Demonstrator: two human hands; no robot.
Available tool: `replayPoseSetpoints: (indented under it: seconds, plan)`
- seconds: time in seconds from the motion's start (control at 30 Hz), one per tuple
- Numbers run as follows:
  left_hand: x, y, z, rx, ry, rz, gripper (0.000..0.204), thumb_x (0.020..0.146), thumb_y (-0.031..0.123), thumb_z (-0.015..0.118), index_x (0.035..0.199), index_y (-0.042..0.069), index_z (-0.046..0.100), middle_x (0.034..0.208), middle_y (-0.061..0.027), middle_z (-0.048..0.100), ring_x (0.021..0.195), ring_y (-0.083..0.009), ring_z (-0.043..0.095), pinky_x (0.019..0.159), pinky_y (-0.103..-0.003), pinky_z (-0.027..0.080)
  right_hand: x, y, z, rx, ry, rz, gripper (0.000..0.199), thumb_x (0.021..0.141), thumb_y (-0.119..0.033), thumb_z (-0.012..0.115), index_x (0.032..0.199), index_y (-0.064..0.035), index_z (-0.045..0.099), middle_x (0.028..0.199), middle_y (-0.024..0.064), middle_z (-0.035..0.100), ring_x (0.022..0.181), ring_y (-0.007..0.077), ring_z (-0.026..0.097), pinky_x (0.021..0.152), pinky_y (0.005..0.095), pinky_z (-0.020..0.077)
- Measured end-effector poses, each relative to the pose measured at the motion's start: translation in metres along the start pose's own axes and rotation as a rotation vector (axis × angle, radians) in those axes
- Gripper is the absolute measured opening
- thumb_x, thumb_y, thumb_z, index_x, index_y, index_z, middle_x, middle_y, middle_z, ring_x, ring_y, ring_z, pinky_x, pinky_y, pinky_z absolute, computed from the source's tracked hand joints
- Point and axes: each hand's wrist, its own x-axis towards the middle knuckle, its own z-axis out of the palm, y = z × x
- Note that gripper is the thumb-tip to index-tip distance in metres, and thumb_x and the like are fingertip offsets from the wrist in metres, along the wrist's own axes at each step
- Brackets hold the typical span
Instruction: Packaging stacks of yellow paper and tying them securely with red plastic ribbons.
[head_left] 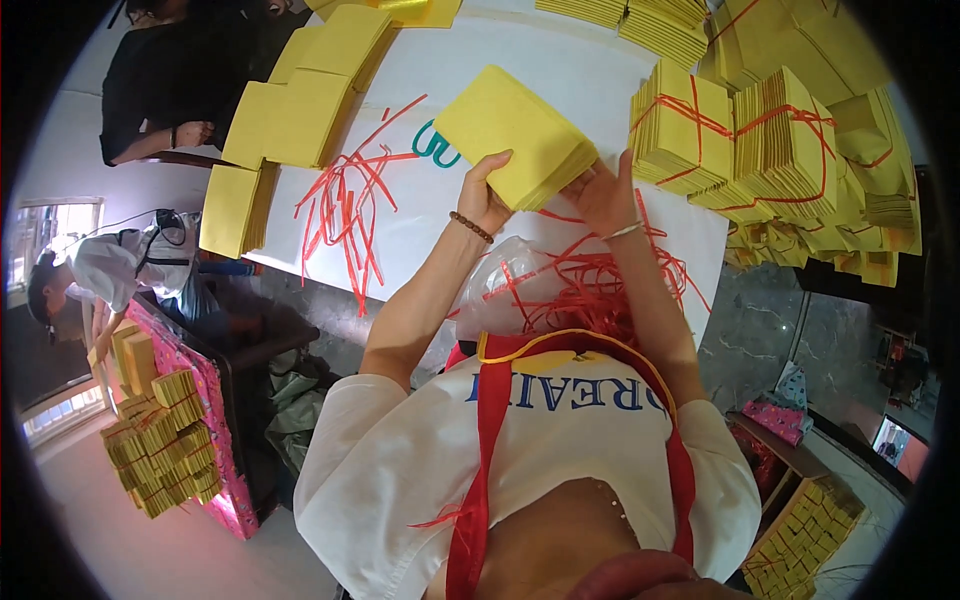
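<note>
A thick stack of yellow paper (515, 130) is held tilted over the white table, in front of me. My left hand (488, 195) grips its near left corner, thumb on top and fingers underneath. At the near right end, my right hand (607, 197) supports the stack; its thumb points up and its fingertips are partly hidden beneath the paper. Green scissor handles (432, 143) show left of the stack, the blades out of sight. Loose red strips (345, 205) lie further left. A tangle of red strips (590, 290) is near my waist, by a clear plastic bag (497, 272).
Yellow bundles tied with red strips (690, 125) are piled at the right. Untied yellow stacks (290, 125) line the table's (420, 50) left edge. A person in black (185, 80) sits at far left; another in white (140, 265) works beside a pink-covered table (225, 470) with yellow stacks.
</note>
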Motion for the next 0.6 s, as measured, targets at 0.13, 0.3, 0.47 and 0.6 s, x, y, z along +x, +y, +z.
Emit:
replayPoseSetpoints:
  seconds: [0.13,0.3,0.47,0.6]
  plan:
    - [0.007,-0.012,0.001,-0.038,-0.008,0.077,0.042,0.076,0.014,0.057,0.113,0.0,0.044,0.106,-0.0111,0.056,0.096,-0.0218,0.056,0.082,-0.035,0.047,-0.008,0.033,0.037,-0.175,0.134,-0.212,0.067,0.082,-0.057,0.042,0.127,-0.0078,0.031,0.118,0.0099,0.048,0.107,0.0231,0.047,0.093,0.0393,0.0347]
    - [0.006,-0.034,0.012,0.121,0.096,0.315,0.04,0.073,0.012,0.062,0.108,0.0,0.046,0.096,-0.0075,0.057,0.088,-0.0191,0.057,0.07,-0.036,0.051,0.009,0.039,0.034,-0.238,0.302,-0.371,0.052,0.068,-0.009,0.068,0.113,-0.0014,0.043,0.102,0.0102,0.053,0.094,0.0221,0.054,0.081,0.0329,0.0452]
    - [0.0,-0.052,0.0,0.336,0.329,0.153,0.055,0.073,0.027,0.066,0.116,0.004,0.04,0.096,-0.0049,0.054,0.08,-0.0132,0.051,0.057,-0.028,0.041,0.031,0.015,-0.02,-0.167,0.131,-0.083,0.04,0.073,-0.011,0.064,0.108,0.0001,0.048,0.099,0.0109,0.056,0.084,0.0209,0.058,0.073,0.0318,0.048]
    - [-0.019,-0.067,-0.027,0.587,0.369,0.076,0.061,0.074,0.021,0.063,0.123,0.004,0.03,0.096,-0.005,0.052,0.075,-0.0097,0.047,0.053,-0.023,0.034,0.037,0.009,-0.039,-0.316,0.164,-0.078,0.039,0.075,-0.013,0.061,0.109,0.0002,0.048,0.1,0.0101,0.056,0.084,0.0207,0.058,0.072,0.0304,0.0478]
